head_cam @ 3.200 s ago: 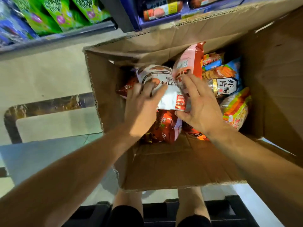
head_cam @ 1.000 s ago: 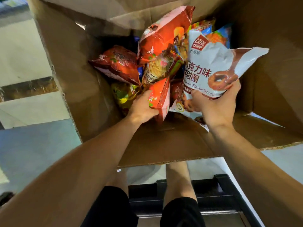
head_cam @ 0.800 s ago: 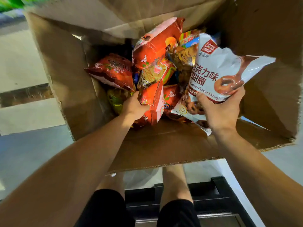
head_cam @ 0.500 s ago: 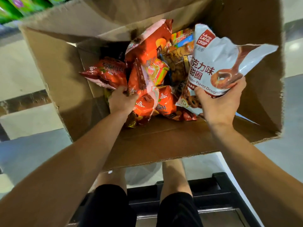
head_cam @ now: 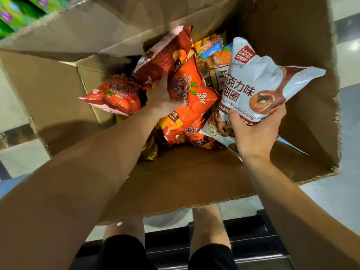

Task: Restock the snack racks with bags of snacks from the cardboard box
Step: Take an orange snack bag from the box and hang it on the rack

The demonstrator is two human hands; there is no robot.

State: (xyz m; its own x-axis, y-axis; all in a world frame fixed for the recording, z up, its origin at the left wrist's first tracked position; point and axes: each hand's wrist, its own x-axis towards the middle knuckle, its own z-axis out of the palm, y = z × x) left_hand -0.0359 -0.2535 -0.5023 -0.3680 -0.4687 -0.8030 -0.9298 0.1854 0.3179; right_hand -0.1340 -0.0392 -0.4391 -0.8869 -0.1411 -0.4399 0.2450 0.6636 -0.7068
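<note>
Bags of snacks [head_cam: 187, 106] lie piled inside the cardboard box [head_cam: 175, 182]. The left hand [head_cam: 163, 98] reaches into the pile's middle; the right hand [head_cam: 257, 131] holds a doughnut bag [head_cam: 261, 78] at the pile's right. Shelved packets [head_cam: 17, 14] sit beyond the box's far-left corner.

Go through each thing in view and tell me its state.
Cardboard box: open, flaps up.
White doughnut bag: lifted, gripped by right hand.
Orange bag: in box, left hand holds it.
Red bag: lying loose in box.
</note>
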